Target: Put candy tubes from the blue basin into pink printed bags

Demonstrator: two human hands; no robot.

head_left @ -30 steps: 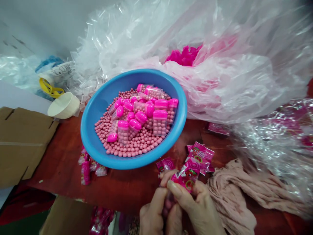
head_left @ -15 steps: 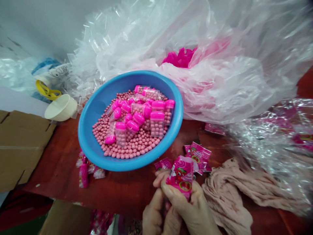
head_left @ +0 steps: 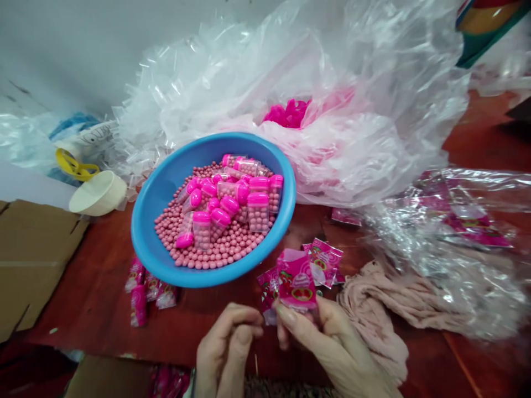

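Right hand [head_left: 338,354]: my thumb and fingers are pinched on the lower part of a pink wrapper [head_left: 296,282]
Left hand [head_left: 224,348]: just beside it and apart from the wrapper, my fingers curled in loosely; I cannot tell whether anything sits inside them
Wrapper: held up over the desk [head_left: 199,309], its printed side toward me, in front of the loose packets [head_left: 326,260]
Box [head_left: 112,376]: low down past the desk's near edge, brown, with pink stuff [head_left: 168,381] beside it, too cut off to make out
Cloth [head_left: 385,309]: beige, crumpled on the desk to the right of my right hand
Filled packs [head_left: 139,304]: a small cluster on the desk, left of my hands, near the basin [head_left: 141,237]
Basin: blue and round, beyond my hands, holding pink beads [head_left: 211,257] with pink-capped bottles [head_left: 258,213] on top
Cup [head_left: 99,193]: white, left of the basin, just beside a yellow loop [head_left: 77,166]
Bag [head_left: 352,160]: big, whitish, behind and right of the basin, bright pink pieces [head_left: 288,113] showing at its opening
Wall [head_left: 103,44]: pale, behind everything on the left
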